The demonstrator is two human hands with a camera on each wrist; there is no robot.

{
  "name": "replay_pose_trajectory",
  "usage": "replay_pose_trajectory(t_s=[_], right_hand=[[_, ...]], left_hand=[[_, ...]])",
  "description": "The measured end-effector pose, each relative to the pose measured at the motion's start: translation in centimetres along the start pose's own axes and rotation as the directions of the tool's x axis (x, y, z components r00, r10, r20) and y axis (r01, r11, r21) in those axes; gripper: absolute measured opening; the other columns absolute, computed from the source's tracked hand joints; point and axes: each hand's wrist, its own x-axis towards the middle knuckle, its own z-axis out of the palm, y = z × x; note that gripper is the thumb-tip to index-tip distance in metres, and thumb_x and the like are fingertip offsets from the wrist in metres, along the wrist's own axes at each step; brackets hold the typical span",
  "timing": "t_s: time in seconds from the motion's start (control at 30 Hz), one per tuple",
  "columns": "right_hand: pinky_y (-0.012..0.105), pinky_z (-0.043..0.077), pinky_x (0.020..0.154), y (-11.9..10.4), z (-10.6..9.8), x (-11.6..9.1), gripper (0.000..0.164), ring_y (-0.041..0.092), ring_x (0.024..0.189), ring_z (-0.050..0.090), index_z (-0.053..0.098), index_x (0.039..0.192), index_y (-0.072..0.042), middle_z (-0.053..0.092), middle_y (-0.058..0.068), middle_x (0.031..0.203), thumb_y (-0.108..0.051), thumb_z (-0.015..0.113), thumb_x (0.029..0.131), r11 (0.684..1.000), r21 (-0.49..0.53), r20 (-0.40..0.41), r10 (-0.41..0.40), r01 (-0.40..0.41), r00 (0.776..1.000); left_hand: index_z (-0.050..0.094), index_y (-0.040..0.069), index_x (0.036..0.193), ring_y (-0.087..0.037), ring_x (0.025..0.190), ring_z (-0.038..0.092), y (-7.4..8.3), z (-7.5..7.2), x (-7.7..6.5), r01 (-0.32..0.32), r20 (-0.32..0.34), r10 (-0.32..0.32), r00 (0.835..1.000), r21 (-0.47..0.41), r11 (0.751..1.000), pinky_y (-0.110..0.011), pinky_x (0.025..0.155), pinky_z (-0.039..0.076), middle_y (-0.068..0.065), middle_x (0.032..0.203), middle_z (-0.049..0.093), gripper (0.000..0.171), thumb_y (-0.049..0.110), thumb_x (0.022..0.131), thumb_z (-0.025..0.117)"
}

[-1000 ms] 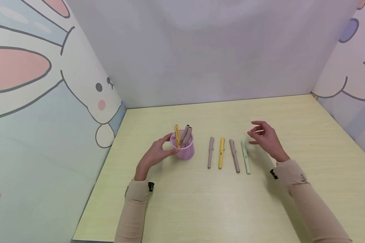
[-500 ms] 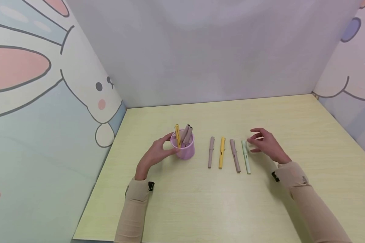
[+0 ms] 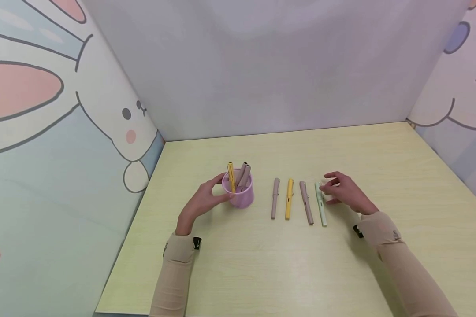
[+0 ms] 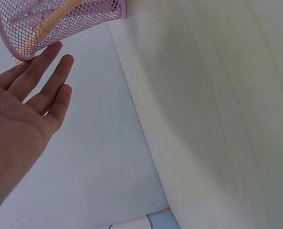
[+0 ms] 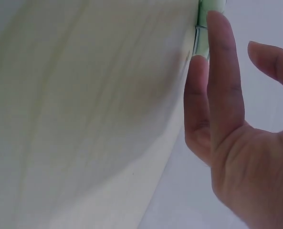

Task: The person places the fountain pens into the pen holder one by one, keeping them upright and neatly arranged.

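Observation:
My left hand (image 3: 204, 200) holds a pink mesh pen cup (image 3: 243, 201) at its rim, thumb on the near side and fingers on the far side. Inside the cup stand a yellow pen (image 3: 232, 177) and two mauve pens (image 3: 243, 176). The left wrist view shows the fingertips against the mesh wall (image 4: 84, 21). My right hand (image 3: 347, 192) is at the cap end of a light green pen (image 3: 321, 209) lying on the table. In the right wrist view, a fingertip overlaps the green pen (image 5: 213, 5), with the thumb spread apart from it.
Left of the green pen lie a mauve pen (image 3: 306, 202), a yellow pen (image 3: 289, 200) and another mauve pen (image 3: 275, 199), roughly parallel. The pale wooden table (image 3: 254, 264) meets a grey back wall (image 3: 277, 79) and a left wall (image 3: 43, 185) with cartoon drawings.
My right hand has come down and slightly left, from beyond the green pen to its cap end. The left hand and the cup stay put.

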Motion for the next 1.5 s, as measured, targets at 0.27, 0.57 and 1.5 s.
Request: replay_pose_trajectory(t_s=[0.27,0.57,1.5], right_hand=[[0.039,0.062,0.073,-0.3,0.5,0.1,0.062,0.021,0.084,0.063,0.032,0.147,0.017,0.049,0.023,0.114,-0.008,0.065,0.101,0.999,0.006,0.02,0.049,-0.049,0.999],[0.038,0.062,0.07,-0.6,1.0,0.5,0.062,0.018,0.082,0.06,0.034,0.145,0.019,0.052,0.02,0.109,-0.007,0.066,0.099,0.996,-0.024,0.026,0.082,-0.081,0.996],[0.036,0.061,0.065,-1.2,1.5,0.7,0.05,0.02,0.077,0.064,0.041,0.136,0.019,0.053,0.027,0.109,0.0,0.064,0.097,0.985,-0.154,0.003,0.077,-0.075,0.997]], left_hand=[[0.037,0.01,0.161,-0.037,0.147,0.038,0.0,-0.1,0.1,0.0,-0.002,0.0,1.0,-0.01,1.0,-0.063,0.114,0.033,-0.015,0.156,0.048,0.083,0.043,0.094,0.074],[0.037,0.01,0.161,-0.037,0.147,0.037,0.0,0.0,0.2,0.0,0.004,0.0,1.0,-0.01,1.0,-0.063,0.114,0.032,-0.015,0.156,0.047,0.083,0.042,0.094,0.074],[0.037,0.01,0.161,-0.036,0.146,0.038,0.0,0.0,0.1,-0.014,-0.001,0.014,1.0,-0.004,1.0,-0.061,0.115,0.032,-0.016,0.155,0.048,0.082,0.04,0.094,0.074]])
